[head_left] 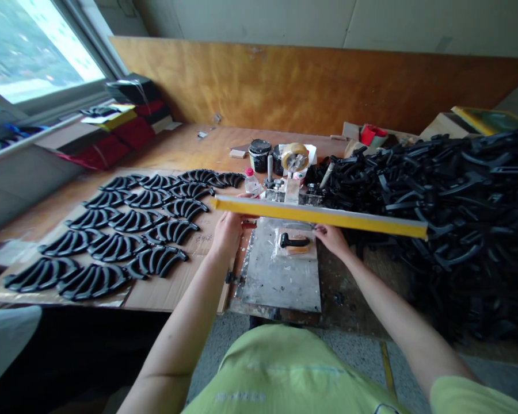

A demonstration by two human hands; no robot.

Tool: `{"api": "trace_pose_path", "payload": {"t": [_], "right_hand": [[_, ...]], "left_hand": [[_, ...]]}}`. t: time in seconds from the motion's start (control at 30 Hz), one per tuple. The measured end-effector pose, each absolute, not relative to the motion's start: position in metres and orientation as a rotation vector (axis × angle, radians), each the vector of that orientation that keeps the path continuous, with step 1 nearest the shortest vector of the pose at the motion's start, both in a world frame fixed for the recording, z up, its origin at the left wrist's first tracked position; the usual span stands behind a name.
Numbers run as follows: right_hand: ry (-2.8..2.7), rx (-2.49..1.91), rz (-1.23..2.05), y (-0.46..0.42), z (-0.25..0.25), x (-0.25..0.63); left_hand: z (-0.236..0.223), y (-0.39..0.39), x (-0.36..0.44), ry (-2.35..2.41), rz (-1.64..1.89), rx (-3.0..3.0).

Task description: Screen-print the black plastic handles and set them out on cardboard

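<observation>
A wooden workbench (pixel 183 149) runs beneath a tall wooden board (pixel 259 86) at the far side, with a window (pixel 47 46) at far left. In the middle of the bench, toward the near edge, lies a grey metal plate (pixel 280 284), and on its far half a single black curved piece (pixel 296 242) rests just beyond a small tan strip (pixel 297 250). A long yellow bar (pixel 319 215) stretches across, above the plate's far end, reaching over toward the pile on the right. The left hand (pixel 228 231) is at the plate's far left, its fingers partly covered by the bar, so I cannot tell whether it grasps anything. The right hand (pixel 330 238) is at the plate's right edge, fingertips bent together near the bar's underside; whether they pinch something is too small to tell. Neither hand touches the black piece. Judging from how things lie, the work looks well under way: neat fanned rows of black pieces (pixel 116 257) cover much of the cardboard (pixel 155 290) on the left, probably the finished share, while a large tangled heap (pixel 440 190) on the right suggests plenty is left. Behind the plate stand a dark-lidded jar (pixel 259 158) and a red-capped bottle (pixel 252 184).
</observation>
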State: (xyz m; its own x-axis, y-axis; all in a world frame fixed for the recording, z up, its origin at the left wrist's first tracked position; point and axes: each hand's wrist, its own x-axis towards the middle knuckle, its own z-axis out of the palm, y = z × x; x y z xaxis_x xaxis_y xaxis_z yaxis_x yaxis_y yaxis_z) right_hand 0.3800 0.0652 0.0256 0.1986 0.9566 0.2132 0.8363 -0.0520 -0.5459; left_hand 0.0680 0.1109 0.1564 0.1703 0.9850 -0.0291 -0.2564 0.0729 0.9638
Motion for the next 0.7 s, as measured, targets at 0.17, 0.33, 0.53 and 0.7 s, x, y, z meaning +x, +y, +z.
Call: {"api": "trace_pose_path", "payload": {"t": [0.17,0.33,0.53,0.7], "right_hand": [[-1.998,-1.69,0.292,0.046,0.018,0.327],[-2.076,-1.492,0.225,0.005,0.04,0.263],[-2.004,-1.566,0.327,-0.016,0.022,0.301],[-1.566,-2.416,0.112,-0.009,-0.024,0.433]], "left_hand": [[0.118,0.091,0.088,1.035,1.036,0.877],[0.057,0.024,0.094,1.056,0.465,0.72],[0.05,0.015,0.072,1.237,0.554,0.984],[0.064,0.016,0.065,1.244,0.534,1.166]]}}
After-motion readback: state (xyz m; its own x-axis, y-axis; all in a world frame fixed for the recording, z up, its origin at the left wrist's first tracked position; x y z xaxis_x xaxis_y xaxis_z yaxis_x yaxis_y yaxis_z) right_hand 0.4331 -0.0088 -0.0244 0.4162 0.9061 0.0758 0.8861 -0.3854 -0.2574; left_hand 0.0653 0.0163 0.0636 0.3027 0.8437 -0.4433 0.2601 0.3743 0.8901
